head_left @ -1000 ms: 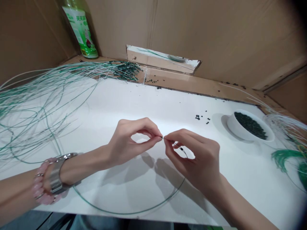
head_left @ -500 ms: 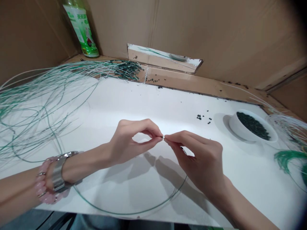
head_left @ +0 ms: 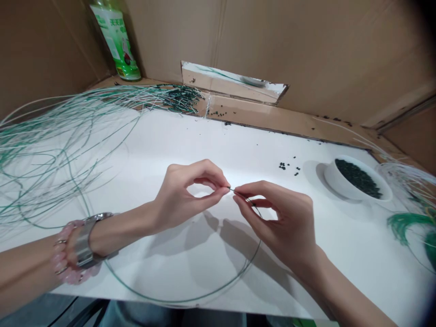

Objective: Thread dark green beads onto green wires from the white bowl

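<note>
Green, thin, flexible cord (head_left: 177,301) links a person's left hand (head_left: 182,190) and right hand (head_left: 288,213) at the centre of the frame, its loop curving over the white, smooth counter (head_left: 235,141) toward the lower edge. Fingers on both sides pinch narrowly on the strand. Half a second ago the fingertips nearly met; now they sit slightly higher and farther apart, baring a short dark stretch, apparently a small adjustment of grip. At right stands a white, round bowl (head_left: 332,180) of small, dark-green beads (head_left: 357,178).
</note>
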The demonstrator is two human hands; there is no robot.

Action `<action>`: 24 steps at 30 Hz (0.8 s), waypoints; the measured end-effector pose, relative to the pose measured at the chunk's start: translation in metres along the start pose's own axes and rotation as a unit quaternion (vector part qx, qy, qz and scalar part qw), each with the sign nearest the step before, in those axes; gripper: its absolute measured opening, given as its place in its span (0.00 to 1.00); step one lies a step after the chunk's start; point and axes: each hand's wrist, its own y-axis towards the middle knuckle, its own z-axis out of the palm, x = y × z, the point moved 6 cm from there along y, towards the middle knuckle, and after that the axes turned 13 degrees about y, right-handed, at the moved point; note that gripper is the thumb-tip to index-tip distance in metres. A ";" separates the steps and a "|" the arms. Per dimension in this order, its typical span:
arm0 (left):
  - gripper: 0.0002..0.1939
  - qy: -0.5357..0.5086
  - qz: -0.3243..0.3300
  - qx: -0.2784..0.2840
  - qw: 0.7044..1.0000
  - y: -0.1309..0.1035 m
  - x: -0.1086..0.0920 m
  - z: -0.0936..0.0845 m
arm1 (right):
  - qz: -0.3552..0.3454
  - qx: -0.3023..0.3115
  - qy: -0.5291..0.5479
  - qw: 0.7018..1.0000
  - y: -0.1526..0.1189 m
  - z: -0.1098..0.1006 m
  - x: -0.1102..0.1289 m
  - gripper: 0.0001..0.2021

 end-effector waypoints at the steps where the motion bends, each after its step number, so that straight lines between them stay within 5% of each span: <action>1: 0.09 0.001 0.000 0.001 1.000 0.000 0.000 0.000 | 0.003 0.000 -0.002 1.000 0.000 0.000 0.000 0.05; 8: 0.09 0.038 0.029 0.004 0.999 -0.001 -0.006 0.002 | -0.017 0.012 -0.038 0.999 0.000 0.009 -0.001 0.05; 16: 0.03 -0.011 -0.045 0.022 0.999 0.002 0.003 0.003 | 0.090 0.006 0.056 0.994 0.000 0.007 -0.015 0.02; 24: 0.06 0.017 -0.057 0.032 0.998 0.002 0.006 0.004 | 0.038 0.026 -0.022 0.999 0.004 0.010 -0.014 0.04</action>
